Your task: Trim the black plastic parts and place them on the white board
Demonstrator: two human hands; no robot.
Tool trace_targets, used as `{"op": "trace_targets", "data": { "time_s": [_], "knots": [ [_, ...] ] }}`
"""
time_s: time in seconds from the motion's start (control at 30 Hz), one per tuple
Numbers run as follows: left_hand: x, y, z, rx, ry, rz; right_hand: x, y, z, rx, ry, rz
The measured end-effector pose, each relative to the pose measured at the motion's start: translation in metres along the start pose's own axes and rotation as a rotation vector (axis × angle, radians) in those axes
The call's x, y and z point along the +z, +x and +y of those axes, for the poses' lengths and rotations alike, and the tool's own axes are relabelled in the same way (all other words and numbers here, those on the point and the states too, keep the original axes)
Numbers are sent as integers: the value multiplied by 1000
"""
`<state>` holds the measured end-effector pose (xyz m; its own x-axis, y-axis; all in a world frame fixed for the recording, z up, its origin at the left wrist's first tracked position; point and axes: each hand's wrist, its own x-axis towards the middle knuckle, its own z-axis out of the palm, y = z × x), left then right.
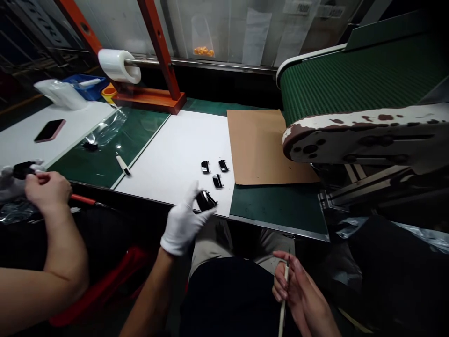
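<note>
My left hand (182, 223), in a white glove, grips a glossy black plastic part (206, 200) between thumb and fingers, over the front edge of the white sheet (157, 159). Just beyond it, three small black parts (217, 181) with thin prongs lie on that sheet. My right hand (294, 285) is bare and held low by my lap, to the right of the left hand. Its fingers are closed around a slim white-handled tool (283, 306) with a thin dark tip pointing up.
Brown cardboard (266, 150) lies beside the sheet, under the end of a green conveyor (343, 84). Another white-handled tool (122, 164) rests left. A film roll (115, 65) hangs on an orange stand (150, 96). A co-worker's hands (47, 189) hold a black part; a phone (50, 130) lies beyond.
</note>
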<state>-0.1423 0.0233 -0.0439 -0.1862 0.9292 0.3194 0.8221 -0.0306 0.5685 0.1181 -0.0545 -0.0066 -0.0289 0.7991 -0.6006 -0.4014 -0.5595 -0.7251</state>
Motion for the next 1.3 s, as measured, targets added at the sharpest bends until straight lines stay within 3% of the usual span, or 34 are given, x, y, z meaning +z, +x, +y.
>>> {"op": "trace_targets", "data": {
  "time_s": [0.13,0.2,0.27,0.4,0.53,0.67,0.77,0.87,1.03,1.17,1.3],
  "knots": [
    [5,28,-70,-85,115,-91,-13,0,10,128,55,-54],
    [8,36,-84,-61,112,-156,-19,1,11,158,67,-108],
    [10,36,-84,-32,126,-184,-21,3,10,153,85,-126],
    [16,25,-57,15,164,-143,-19,6,6,130,113,-107],
    [35,15,-28,45,180,-164,-16,5,3,115,114,-78],
    [50,15,-22,39,164,-178,-22,5,5,106,115,-83],
    [50,14,-21,62,121,-153,-27,6,6,102,98,-105],
    [40,7,-6,113,51,-125,-25,4,4,52,14,-72],
    [10,-8,52,280,-131,-138,-17,1,-5,-101,-266,-59],
    [-13,-16,97,398,-277,-201,-17,4,-18,-321,-486,-172],
    [-27,-20,124,457,-308,-258,-20,2,-35,-518,-668,-242]
  ]
}}
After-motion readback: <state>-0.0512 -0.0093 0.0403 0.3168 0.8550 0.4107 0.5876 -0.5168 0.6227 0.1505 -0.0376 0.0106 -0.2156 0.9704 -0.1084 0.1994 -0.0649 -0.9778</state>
